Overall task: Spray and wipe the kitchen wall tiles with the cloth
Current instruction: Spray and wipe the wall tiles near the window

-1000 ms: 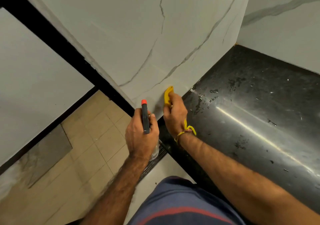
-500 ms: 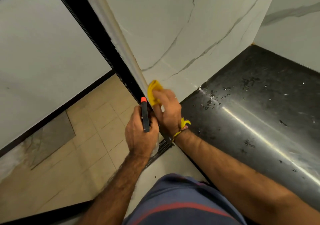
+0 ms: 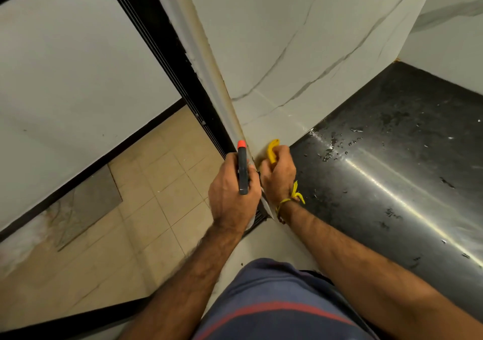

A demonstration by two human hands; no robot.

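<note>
The white marble-veined wall tiles (image 3: 287, 52) rise above a black counter. My right hand (image 3: 278, 176) is closed on a yellow cloth (image 3: 272, 151) and presses it against the bottom of the tiles, close to the wall's outer corner. Only a small fold of the cloth shows above my fingers. My left hand (image 3: 231, 196) grips a spray bottle (image 3: 242, 169) with a dark head and an orange nozzle, held upright just left of the cloth hand. The bottle's body is hidden by my hand.
The black counter (image 3: 392, 169) at right is wet with droplets near the wall. A black door frame (image 3: 162, 52) runs along the tile edge at left, with beige floor tiles (image 3: 162, 190) below. A yellow thread is tied round my right wrist.
My right hand has slid the cloth down and slightly right along the base of the wall, near the corner edge. The left hand keeps the bottle in about the same place. The view has shifted left.
</note>
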